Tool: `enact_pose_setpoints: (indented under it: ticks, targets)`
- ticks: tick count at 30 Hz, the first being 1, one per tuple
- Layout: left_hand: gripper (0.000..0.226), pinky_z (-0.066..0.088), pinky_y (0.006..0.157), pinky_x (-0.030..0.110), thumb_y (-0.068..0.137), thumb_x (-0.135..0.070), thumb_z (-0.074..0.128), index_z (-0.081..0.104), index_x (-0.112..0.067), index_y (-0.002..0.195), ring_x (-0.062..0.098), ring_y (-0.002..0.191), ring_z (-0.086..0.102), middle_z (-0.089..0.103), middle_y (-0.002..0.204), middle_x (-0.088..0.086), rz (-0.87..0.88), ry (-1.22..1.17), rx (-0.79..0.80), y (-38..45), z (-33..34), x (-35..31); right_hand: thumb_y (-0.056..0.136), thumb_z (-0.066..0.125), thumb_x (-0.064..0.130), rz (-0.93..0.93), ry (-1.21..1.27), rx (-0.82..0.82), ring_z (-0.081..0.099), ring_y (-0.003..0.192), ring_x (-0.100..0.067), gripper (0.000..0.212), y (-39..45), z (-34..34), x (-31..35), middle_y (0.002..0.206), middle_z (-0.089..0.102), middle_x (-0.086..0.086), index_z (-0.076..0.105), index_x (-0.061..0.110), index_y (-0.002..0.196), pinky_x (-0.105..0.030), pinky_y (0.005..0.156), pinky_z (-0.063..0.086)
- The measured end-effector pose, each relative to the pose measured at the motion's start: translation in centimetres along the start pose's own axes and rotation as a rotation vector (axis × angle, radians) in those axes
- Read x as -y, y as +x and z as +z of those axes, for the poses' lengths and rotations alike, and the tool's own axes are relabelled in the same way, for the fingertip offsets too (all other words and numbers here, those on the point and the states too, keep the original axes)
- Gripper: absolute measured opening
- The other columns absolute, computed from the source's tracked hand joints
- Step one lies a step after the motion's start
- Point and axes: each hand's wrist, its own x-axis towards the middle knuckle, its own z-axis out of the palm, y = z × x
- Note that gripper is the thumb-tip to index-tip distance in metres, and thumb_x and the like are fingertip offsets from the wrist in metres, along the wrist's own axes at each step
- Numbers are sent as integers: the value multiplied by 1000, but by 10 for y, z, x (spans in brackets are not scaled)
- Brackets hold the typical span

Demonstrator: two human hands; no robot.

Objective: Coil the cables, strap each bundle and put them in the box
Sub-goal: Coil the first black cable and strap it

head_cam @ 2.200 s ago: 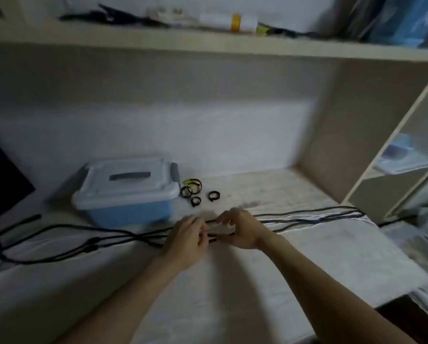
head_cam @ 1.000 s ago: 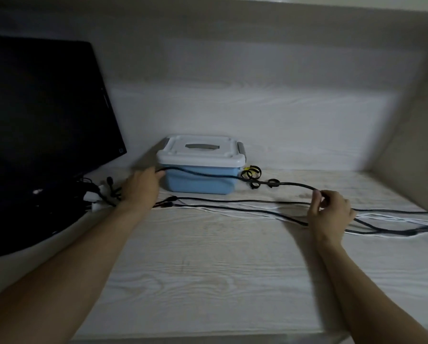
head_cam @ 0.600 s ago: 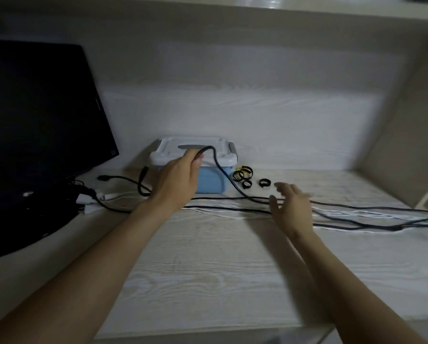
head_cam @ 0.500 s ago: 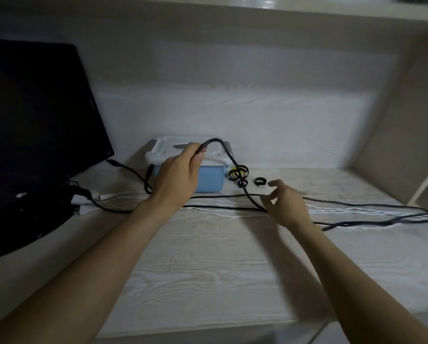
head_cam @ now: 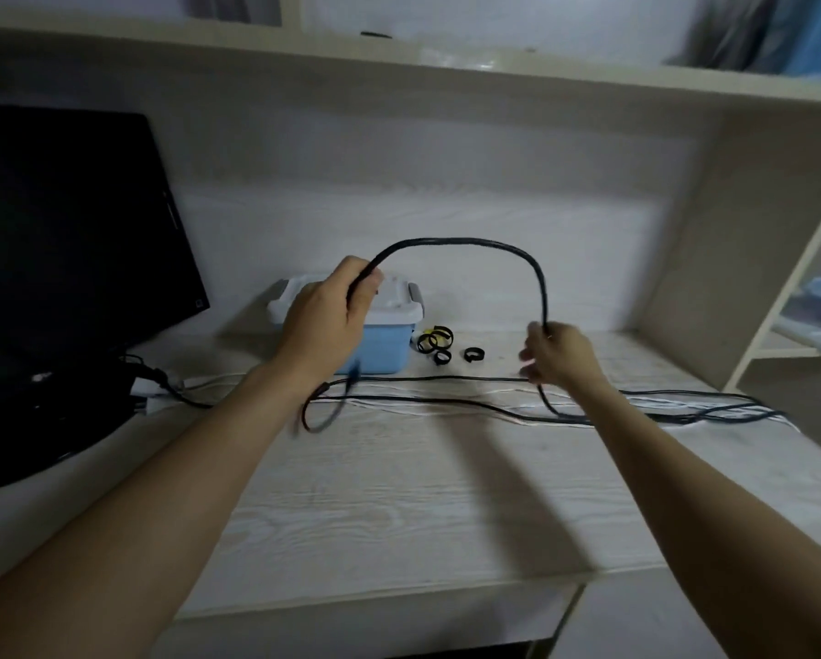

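1. The left hand [head_cam: 325, 321] has lifted the black cable [head_cam: 465, 241] higher, in front of the box [head_cam: 389, 347].
2. The right hand [head_cam: 558, 356], open 0.6 s ago, now grips the cable at centre right.
3. The cable now arches high between both hands.
4. Its loose end [head_cam: 320, 411] now dangles, blurred, below the left hand.

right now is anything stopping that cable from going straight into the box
Yes. The blue box has its white lid on, so it must come off first. The black cable is also only one arch between the left hand and right hand, not yet coiled or strapped.
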Motion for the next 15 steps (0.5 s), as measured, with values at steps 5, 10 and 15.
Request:
enact_pose_setpoints:
  ticks: [5,10,15]
  targets:
    - [40,43,60,37,97,-41,54,63,-5,81,32,71,58,64,75,15,-122,370,132,-5,-28,28,97,47,33,-164,-194,-325,64,92,-41,38,6,-56,16,94,70,-24,64,-1,96,-35,72,45]
    - [56,28,55,34,95,-50,51,49,-7,59,23,61,48,49,60,7,-332,401,348,-21,-40,47,92,59,34,-262,-271,-455,60,103,-40,32,0,-93,25,117,63,-22,69,7,105,-34,86,43]
    - [60,26,53,31,88,-63,50,35,-15,56,18,50,35,34,53,3,-364,320,384,-27,-35,41,88,54,42,-124,-455,-576,47,122,-47,36,-14,-124,21,133,48,-20,65,16,111,-53,114,24]
